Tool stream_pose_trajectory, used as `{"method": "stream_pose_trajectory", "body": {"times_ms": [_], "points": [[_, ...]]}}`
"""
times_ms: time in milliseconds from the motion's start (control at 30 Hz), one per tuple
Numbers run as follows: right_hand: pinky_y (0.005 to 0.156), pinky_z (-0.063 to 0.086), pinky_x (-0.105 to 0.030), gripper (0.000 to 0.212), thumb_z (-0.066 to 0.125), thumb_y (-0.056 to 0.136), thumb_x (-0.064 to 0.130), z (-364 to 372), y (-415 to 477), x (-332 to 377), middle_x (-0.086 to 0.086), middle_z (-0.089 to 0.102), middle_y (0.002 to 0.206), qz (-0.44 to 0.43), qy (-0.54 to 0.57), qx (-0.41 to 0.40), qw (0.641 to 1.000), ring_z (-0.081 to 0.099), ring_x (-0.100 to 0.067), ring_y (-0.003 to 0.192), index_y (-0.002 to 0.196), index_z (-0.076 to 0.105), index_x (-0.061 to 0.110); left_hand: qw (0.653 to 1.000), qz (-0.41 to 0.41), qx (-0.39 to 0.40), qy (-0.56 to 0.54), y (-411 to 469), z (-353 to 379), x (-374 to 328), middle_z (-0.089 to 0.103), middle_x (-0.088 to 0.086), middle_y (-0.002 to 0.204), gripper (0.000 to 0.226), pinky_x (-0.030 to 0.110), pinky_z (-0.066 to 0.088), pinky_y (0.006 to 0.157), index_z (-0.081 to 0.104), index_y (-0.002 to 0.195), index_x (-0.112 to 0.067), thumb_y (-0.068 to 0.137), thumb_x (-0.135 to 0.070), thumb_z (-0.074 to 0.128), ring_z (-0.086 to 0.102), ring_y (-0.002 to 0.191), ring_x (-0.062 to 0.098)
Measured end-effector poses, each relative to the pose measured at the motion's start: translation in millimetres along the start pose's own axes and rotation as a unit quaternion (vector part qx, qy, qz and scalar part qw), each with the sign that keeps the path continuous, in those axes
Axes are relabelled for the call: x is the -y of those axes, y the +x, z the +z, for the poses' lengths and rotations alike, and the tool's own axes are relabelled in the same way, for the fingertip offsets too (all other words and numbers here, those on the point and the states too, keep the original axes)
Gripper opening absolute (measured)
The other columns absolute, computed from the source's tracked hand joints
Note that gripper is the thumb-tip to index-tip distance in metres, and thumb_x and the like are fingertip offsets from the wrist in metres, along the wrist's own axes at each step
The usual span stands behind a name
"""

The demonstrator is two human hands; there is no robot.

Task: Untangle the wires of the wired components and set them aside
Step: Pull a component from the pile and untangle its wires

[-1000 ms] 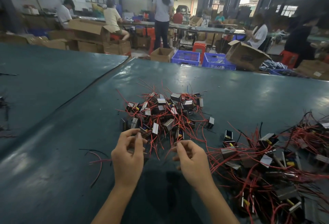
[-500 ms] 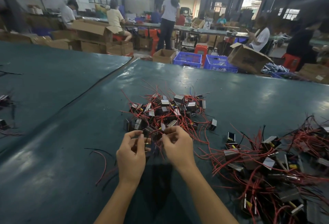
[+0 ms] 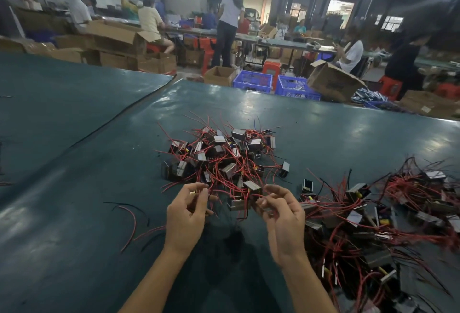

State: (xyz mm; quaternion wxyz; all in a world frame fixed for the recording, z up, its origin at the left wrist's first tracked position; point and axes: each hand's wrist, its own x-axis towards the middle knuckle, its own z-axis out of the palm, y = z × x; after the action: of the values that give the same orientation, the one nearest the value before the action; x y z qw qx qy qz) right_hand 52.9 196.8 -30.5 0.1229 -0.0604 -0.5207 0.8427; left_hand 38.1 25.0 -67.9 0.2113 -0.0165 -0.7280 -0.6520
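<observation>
Beyond the dark green table (image 3: 74,138), two blue crates (image 3: 252,81) sit between open cardboard boxes (image 3: 333,83) near a red stool (image 3: 271,66), while people (image 3: 229,21) work at far benches.

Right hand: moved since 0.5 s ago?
Yes. The right hand shifted rightward, away from the left hand, and is now below the lone black wired component.

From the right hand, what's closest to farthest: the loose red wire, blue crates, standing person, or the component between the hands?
Measured from the right hand in the head view:
1. Wired component, between the hands, at the fingertips.
2. Loose red wire, lying off to the left.
3. Blue crates, past the table's far edge.
4. Standing person, farther back still.
</observation>
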Motion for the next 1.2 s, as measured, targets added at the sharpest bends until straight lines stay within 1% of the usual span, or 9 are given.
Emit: {"method": "stream_pose_trajectory", "body": {"times_ms": [200,267,333,433,733,900,1000,1100,1200], "points": [[0.061,0.051,-0.022,0.021,0.051,0.088,-0.01,-1,-9,-14,-0.004,0.064,0.065,0.034,-0.102,0.047,0.993,0.06,-0.012,0.061,0.092,0.065,0.005,0.981,-0.095,0.132,-0.11,-6,12,-9,0.074,0.003,0.083,0.013,0.023,0.054,0.053,0.069,0.09,-0.013,0.094,-0.006,0.058,0.07,0.061,0.018],[0.059,0.053,-0.029,0.005,0.063,0.091,0.012,-1,-9,-18,-0.005,0.064,0.066,0.073,-0.187,0.051,0.978,0.061,-0.012,0.058,0.096,0.064,0.012,0.986,-0.085,0.123,-0.075,-8,13,-7,0.074,0.005,0.082,0.014,0.025,0.056,0.056,0.072,0.091,-0.014,0.093,-0.006,0.061,0.071,0.067,0.019],[0.063,0.058,-0.043,0.025,0.069,0.087,0.04,-3,-6,-21,-0.004,0.064,0.07,0.085,-0.301,0.047,0.949,0.065,-0.018,0.064,0.099,0.06,0.021,0.99,-0.068,0.116,-0.046,-7,12,-6,0.074,0.003,0.083,0.013,0.03,0.058,0.058,0.073,0.091,-0.015,0.092,-0.007,0.062,0.071,0.07,0.021],[0.067,0.055,-0.054,0.015,0.064,0.091,0.043,4,-2,-20,-0.008,0.069,0.073,0.057,-0.367,0.078,0.925,0.064,-0.028,0.067,0.098,0.061,0.03,0.987,-0.058,0.141,-0.052,-6,9,-8,0.074,0.006,0.084,0.01,0.031,0.057,0.056,0.071,0.093,-0.013,0.091,-0.007,0.063,0.069,0.061,0.028],[0.053,0.056,-0.028,0.015,0.056,0.096,0.006,-5,-2,-15,-0.012,0.07,0.09,0.047,0.047,-0.088,0.994,0.069,-0.018,0.069,0.109,0.062,0.011,0.999,-0.037,0.001,-0.013,2,-1,-5,0.074,0.004,0.082,0.015,0.024,0.056,0.054,0.071,0.089,-0.024,0.091,-0.01,0.066,0.068,0.056,0.016],[0.06,0.06,-0.032,0.02,0.04,0.101,0.006,-12,-11,-13,-0.017,0.071,0.085,0.047,0.075,-0.037,0.995,0.072,-0.028,0.074,0.108,0.059,0.003,0.929,0.132,-0.045,0.342,-6,1,-4,0.063,-0.002,0.127,0.032,0.036,0.039,0.099,0.067,0.119,-0.016,0.09,-0.029,0.067,0.058,0.113,0.017],[0.067,0.06,-0.035,0.024,0.041,0.101,0.008,-11,-17,-15,-0.017,0.074,0.092,0.063,0.032,0.007,0.997,0.072,-0.029,0.081,0.11,0.062,0.001,0.966,0.169,0.032,0.194,-13,8,-16,0.061,-0.014,0.124,0.043,0.025,0.048,0.09,0.062,0.124,-0.021,0.088,-0.045,0.059,0.055,0.114,0.004],[0.067,0.059,-0.033,0.024,0.049,0.098,0.01,-11,-23,-16,-0.014,0.074,0.096,0.065,-0.049,0.054,0.995,0.071,-0.027,0.086,0.105,0.071,0.014,0.987,0.023,0.159,0.023,-21,15,-25,0.071,-0.018,0.098,0.038,0.011,0.05,0.072,0.063,0.115,-0.034,0.085,-0.058,0.062,0.067,0.09,0.001],[0.069,0.055,-0.035,0.021,0.054,0.097,0.012,-8,-28,-21,-0.007,0.074,0.092,0.02,-0.123,0.05,0.991,0.067,-0.021,0.081,0.109,0.07,0.021,0.989,-0.037,0.14,-0.031,-21,19,-23,0.074,-0.007,0.08,0.04,0.013,0.051,0.067,0.067,0.111,-0.027,0.076,-0.048,0.067,0.071,0.077,0.009]]}}
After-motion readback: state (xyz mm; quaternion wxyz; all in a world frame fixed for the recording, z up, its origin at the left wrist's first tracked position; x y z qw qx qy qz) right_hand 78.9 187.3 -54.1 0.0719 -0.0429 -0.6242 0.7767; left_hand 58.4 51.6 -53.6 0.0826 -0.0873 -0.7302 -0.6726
